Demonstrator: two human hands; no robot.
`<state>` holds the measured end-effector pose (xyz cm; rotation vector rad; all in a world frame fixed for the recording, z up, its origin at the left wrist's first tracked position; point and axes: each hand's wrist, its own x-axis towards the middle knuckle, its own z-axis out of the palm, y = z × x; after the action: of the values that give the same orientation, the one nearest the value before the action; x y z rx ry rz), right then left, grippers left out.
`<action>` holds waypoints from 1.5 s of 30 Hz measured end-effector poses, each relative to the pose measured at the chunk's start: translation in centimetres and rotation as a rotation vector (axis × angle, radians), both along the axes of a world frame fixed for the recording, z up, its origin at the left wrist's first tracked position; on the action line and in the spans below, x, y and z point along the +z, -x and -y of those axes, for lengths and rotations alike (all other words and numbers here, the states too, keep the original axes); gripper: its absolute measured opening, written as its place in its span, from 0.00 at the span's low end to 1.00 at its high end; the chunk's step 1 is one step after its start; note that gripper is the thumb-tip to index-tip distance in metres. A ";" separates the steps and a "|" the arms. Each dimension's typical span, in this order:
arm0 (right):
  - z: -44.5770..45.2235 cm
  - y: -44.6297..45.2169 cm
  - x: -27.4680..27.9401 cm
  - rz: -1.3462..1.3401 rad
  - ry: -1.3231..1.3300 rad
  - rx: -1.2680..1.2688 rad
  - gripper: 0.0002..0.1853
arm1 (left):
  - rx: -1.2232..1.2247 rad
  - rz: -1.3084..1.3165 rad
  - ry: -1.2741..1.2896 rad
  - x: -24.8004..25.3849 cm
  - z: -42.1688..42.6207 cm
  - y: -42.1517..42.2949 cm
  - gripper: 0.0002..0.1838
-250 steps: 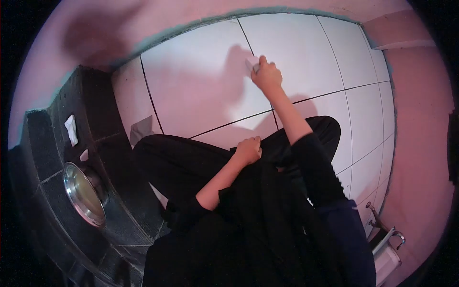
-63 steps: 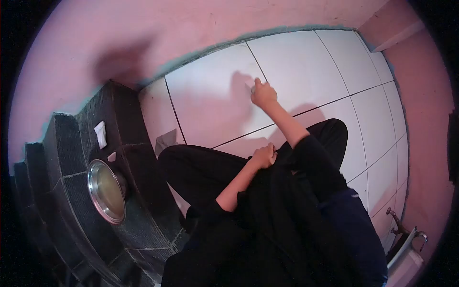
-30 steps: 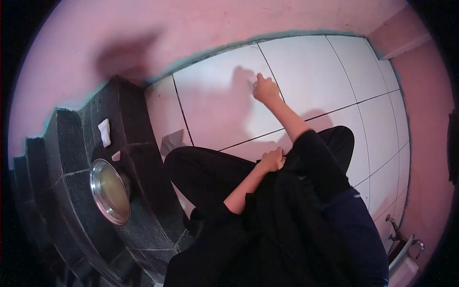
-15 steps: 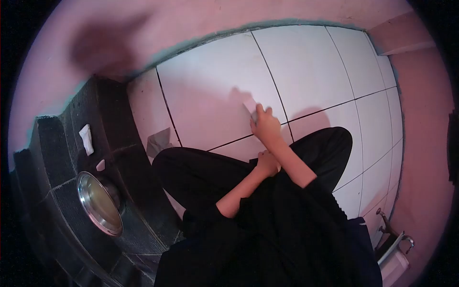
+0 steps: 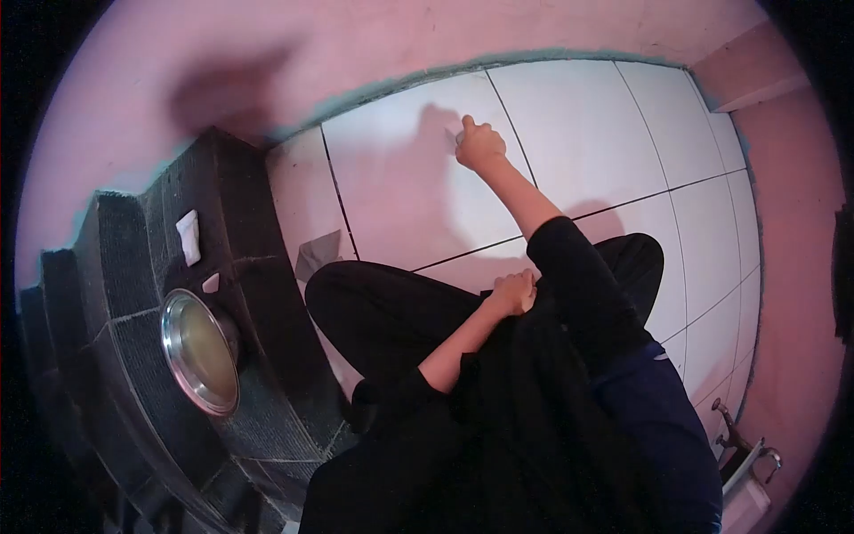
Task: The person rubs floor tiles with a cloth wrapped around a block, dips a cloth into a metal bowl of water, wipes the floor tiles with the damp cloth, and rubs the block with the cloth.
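Note:
My right hand (image 5: 481, 145) is stretched far forward over the white floor tiles (image 5: 587, 142), its fingers closed around a small flat grey piece (image 5: 452, 140). Only a thin edge of this piece shows beyond the fingers, so its kind is unclear. Close to my lap, between the knees, my left hand (image 5: 513, 294) is curled up. Whatever lies inside its fingers, if anything, is hidden. A grey sheet (image 5: 318, 255) lies on the floor beside my left knee.
On the dark tiled steps (image 5: 253, 294) at left stand a metal bowl (image 5: 166, 343) of cloudy liquid, a folded white cloth (image 5: 188, 238) and a small pale piece (image 5: 211, 283). A pink wall (image 5: 374, 40) bounds the floor ahead. Metal fittings (image 5: 747, 445) stand at lower right.
My right hand has moved forward, away from my body, with the grey piece in it. My left hand stays by my lap. The view has shifted slightly.

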<state>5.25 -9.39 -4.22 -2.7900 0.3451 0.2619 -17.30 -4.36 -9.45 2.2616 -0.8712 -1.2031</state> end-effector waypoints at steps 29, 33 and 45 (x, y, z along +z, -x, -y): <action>0.0 2.1 -0.5 -0.030 -0.059 -0.016 0.21 | 0.108 0.041 0.052 -0.4 0.1 0.2 0.17; 5.2 4.6 -2.1 0.266 -0.462 -0.195 0.31 | 0.293 0.044 0.242 -1.8 -1.5 0.5 0.18; 17.8 18.9 -2.3 0.411 -1.777 -0.877 0.14 | 0.188 0.208 0.030 -0.3 -2.9 0.0 0.14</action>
<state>-13.60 -27.15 -6.54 -0.7768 0.6850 -0.1834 -17.33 -1.50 -9.80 2.4128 -0.7238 -0.8794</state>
